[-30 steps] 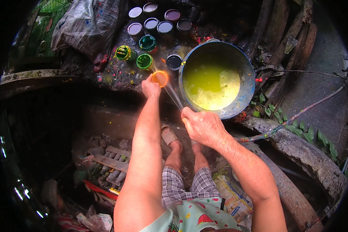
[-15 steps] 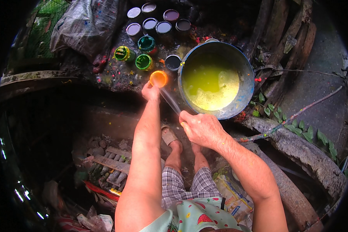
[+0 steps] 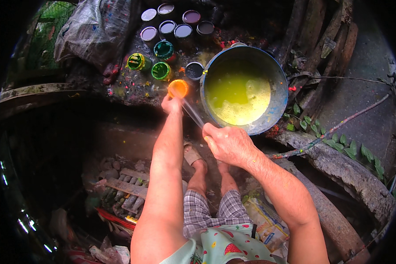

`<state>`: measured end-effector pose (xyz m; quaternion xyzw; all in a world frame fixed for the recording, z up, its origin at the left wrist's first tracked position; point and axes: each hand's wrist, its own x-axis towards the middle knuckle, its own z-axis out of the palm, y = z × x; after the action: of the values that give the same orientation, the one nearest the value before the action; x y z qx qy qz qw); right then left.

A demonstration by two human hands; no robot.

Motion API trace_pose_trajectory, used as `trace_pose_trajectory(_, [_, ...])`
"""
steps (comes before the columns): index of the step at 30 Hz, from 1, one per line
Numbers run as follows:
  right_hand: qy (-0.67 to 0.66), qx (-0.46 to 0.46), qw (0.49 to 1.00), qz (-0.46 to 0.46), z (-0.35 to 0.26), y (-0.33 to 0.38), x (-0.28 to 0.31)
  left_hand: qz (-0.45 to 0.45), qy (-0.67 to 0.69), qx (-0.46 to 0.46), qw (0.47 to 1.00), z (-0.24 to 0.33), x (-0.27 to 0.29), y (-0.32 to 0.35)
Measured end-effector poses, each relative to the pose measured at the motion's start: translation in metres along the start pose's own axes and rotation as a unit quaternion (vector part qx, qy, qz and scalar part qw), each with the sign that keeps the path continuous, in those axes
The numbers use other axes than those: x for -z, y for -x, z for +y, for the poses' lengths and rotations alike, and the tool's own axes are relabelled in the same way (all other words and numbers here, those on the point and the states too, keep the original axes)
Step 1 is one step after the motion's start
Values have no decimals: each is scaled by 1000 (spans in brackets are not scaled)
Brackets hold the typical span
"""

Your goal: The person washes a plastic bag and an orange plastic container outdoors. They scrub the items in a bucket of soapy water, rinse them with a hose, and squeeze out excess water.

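My left hand [image 3: 171, 104] is closed around the lower side of a small orange tub [image 3: 178, 89], its open mouth facing up toward me. From my right hand [image 3: 226, 141], closed in a fist, a thin fan of water [image 3: 192, 111] shoots into that tub. A paint-spotted hose [image 3: 314, 143] runs in from the right and passes behind my right forearm; its end is hidden in the fist. Right beside the tub stands a large bucket [image 3: 279, 105] with foamy yellow-green liquid [image 3: 229, 90].
Beyond my left hand stand a yellow-green tub [image 3: 136, 62], a green tub [image 3: 161, 70], a dark teal tub [image 3: 164, 50] and several greyish ones [image 3: 183, 31]. A plastic sheet [image 3: 94, 35] covers something at far left. Logs [image 3: 325, 53] lean at right; a stone edge [image 3: 339, 169] curves below them.
The orange tub has tipped slightly and shifted a little left with my left hand. Water still streams into it from my right hand, which has hardly moved.
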<state>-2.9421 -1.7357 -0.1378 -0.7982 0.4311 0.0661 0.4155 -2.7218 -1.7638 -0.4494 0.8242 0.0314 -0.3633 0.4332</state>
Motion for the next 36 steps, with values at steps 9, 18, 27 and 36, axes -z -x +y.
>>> trace_pose_trajectory(9, [-7, -3, 1000, 8, -1, -2, 0, 10, -144, -192, 971, -9, 17, -32])
trace_pose_trajectory(18, [3, -9, 1000, 19, -2, -7, -2, -18, 49, 30, 998, 2, 2, -5])
trace_pose_trajectory(27, [6, -10, 1000, -3, 3, -9, -3, 10, -205, -231, 951, -6, 18, -35])
trace_pose_trajectory(36, [18, -20, 1000, -1, 5, -6, -6, 17, -360, -562, 744, -18, 23, -8])
